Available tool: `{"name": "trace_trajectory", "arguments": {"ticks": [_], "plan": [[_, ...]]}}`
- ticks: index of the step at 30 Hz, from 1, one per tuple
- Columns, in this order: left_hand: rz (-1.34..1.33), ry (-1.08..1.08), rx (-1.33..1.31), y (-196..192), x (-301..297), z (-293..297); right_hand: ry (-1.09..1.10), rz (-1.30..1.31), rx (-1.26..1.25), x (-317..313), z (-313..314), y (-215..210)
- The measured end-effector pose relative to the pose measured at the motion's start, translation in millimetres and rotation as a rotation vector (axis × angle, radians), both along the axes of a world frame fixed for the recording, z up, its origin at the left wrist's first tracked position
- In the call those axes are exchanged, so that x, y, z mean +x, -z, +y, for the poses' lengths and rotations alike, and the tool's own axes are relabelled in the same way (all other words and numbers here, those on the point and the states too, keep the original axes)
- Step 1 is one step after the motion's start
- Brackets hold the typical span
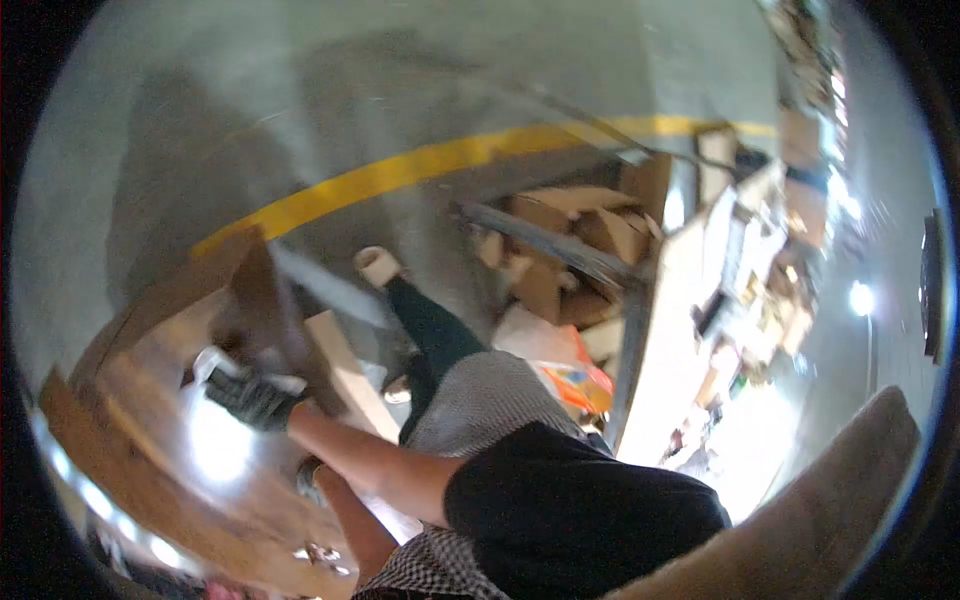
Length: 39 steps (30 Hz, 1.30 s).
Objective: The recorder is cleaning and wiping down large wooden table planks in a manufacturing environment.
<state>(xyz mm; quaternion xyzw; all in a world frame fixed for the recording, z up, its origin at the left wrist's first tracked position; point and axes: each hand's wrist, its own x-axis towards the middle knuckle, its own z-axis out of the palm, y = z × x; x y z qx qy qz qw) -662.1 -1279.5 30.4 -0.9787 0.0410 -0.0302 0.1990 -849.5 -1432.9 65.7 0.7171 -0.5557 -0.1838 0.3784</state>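
Both my arms reach toward the left of the view. My right hand (pixel 245 395), in a dark grey glove, is over a shiny brown surface (pixel 160 400). White patches show at its fingertips and beside its wrist; whether they belong to the glove or to a held thing cannot be made out. Motion smears its fingers. Below that forearm, my left hand (pixel 310 477) is gloved too and mostly hidden. A brown board-like panel (pixel 262 310) stands close beyond my right hand, with a pale beam-like edge (pixel 350 375) next to it.
Cardboard pieces (pixel 570 240) fill a bin-like space with a dark metal bar (pixel 545 240); an orange and white bag (pixel 585 370) lies there. Mixed litter (pixel 760 300) is heaped at right. A yellow line (pixel 400 175) crosses the grey floor (pixel 420 80). My shoe (pixel 378 265) stands near the panel.
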Motion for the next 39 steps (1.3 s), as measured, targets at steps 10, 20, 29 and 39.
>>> {"name": "trace_trajectory", "arguments": {"ticks": [10,20,29,39], "plan": [[-0.086,0.097,-0.041,-18.6,32.8,-41.6,-0.274,-0.119,0.169,49.6,-14.3,31.2],[-0.109,-0.059,-0.103,-27.6,26.5,-23.5,0.354,-0.706,-0.109,71.8,-52.0,-10.8],[-0.036,-0.374,-0.106,-26.9,8.9,-2.4,0.102,-1.204,0.910,53.5,-116.3,-69.8],[-0.083,-0.248,-0.320,-39.9,-20.2,6.8,-0.450,-0.996,0.454,86.7,-94.6,6.2]]}}
